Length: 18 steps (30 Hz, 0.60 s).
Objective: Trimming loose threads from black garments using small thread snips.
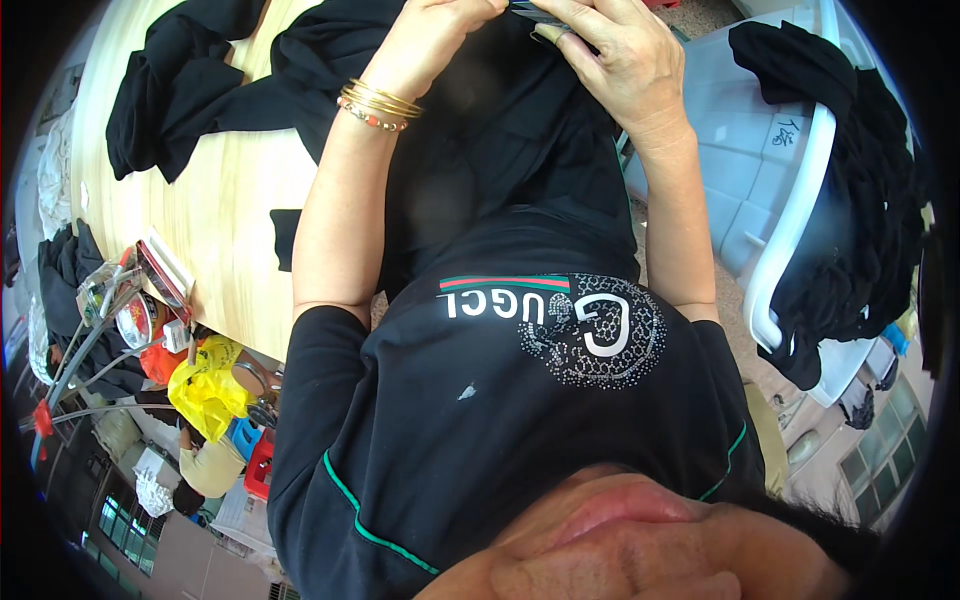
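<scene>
Your left hand (pixel 440 35) is at the top edge of the view, its fingers curled and partly cut off, so how tightly they close, or on what, cannot be told. Your right hand (pixel 628 55) is opposite it, thumb and fingers bent toward a small bluish, flat-looking item (pixel 532 12) at the edge; whether you grip it cannot be told. Black cloth (pixel 500 110) lies below and between both hands, spreading left over the pale wooden table (pixel 250 180). You have gold bangles (pixel 380 100) and a beaded bracelet (pixel 370 119) on your left wrist. Near your right forearm stands a white plastic bin (pixel 690 120), with more black fabric (pixel 850 220) draped over its rim. A yellow bag (pixel 210 388) hangs by the table's near-left edge.
</scene>
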Motion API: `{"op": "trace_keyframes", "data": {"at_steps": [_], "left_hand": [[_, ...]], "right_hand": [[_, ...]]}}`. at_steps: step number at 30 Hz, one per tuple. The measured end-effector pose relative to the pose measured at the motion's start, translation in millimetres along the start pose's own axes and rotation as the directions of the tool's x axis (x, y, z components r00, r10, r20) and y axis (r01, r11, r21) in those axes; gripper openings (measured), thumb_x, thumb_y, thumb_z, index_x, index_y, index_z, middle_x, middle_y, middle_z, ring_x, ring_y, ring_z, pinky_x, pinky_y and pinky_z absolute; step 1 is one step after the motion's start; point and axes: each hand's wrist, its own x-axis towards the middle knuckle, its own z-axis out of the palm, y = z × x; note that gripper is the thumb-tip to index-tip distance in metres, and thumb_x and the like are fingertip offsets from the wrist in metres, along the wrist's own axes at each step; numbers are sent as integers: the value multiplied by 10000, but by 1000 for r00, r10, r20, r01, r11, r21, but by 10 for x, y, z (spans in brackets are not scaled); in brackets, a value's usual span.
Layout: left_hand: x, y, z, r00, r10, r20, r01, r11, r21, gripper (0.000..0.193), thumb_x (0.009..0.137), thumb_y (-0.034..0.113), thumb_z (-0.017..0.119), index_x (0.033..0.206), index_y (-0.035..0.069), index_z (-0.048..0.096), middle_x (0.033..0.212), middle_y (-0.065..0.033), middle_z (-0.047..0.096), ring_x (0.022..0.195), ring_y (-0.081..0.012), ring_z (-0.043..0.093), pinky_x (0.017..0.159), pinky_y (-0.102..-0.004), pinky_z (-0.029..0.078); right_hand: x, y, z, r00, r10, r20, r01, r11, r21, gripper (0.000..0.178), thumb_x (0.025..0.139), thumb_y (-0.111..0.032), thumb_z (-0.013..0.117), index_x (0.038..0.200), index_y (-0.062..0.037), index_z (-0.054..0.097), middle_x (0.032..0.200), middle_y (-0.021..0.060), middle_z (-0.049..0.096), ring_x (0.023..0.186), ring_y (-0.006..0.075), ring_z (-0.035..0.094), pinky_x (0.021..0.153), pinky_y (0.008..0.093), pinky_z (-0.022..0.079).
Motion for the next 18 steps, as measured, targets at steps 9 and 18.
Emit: {"op": "trace_keyframes", "data": {"at_steps": [9, 18], "left_hand": [[59, -110, -119, 918, 313, 242, -273, 944, -186, 188, 948, 73, 575, 1085, 30, 695, 881, 64, 644, 765, -27, 532, 695, -176, 405], [-51, 167, 92, 998, 66, 3, -59, 869, 492, 314, 941, 206, 663, 1181, 3, 673, 995, -42, 707, 938, -100, 637, 882, -261, 493]], "right_hand": [[132, -3, 10, 996, -87, 35, 90, 993, -76, 263, 753, -119, 774, 1010, -85, 728, 815, 60, 578, 776, 241, 609, 687, 358, 494], [-11, 44, -235, 973, 147, 175, -125, 983, -132, 258, 869, -123, 731, 1126, -106, 745, 887, 54, 634, 814, 173, 627, 724, 259, 475]]}}
